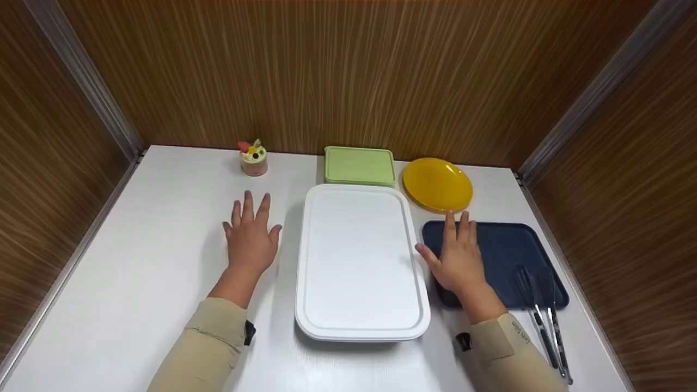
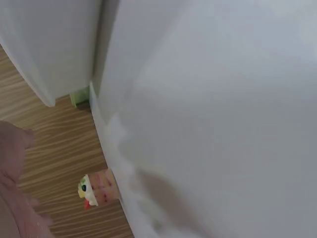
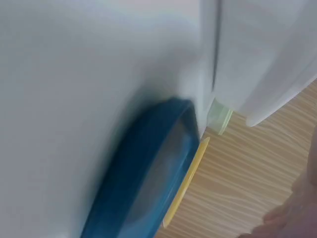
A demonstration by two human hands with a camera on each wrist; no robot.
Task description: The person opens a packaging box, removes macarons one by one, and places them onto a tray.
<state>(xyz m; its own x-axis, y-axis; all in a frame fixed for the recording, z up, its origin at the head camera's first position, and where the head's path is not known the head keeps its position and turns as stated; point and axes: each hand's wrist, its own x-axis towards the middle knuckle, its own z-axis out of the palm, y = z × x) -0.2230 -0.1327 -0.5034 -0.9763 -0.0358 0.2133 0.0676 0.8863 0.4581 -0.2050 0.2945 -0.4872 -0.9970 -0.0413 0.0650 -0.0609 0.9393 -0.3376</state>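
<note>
Left hand [image 1: 250, 245] and right hand [image 1: 460, 262], fingers spread, empty, at centre-left and centre-right of the head view; the white lidded box [image 1: 361, 261] lies mid-frame between them; a navy tray [image 1: 503, 250] at right; a dessert cup [image 1: 254, 160], upper left.

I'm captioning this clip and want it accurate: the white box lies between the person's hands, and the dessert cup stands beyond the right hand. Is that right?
Not quite: the dessert cup stands beyond the left hand, not the right hand, as the head view shows. The white box does lie between the hands.
</note>
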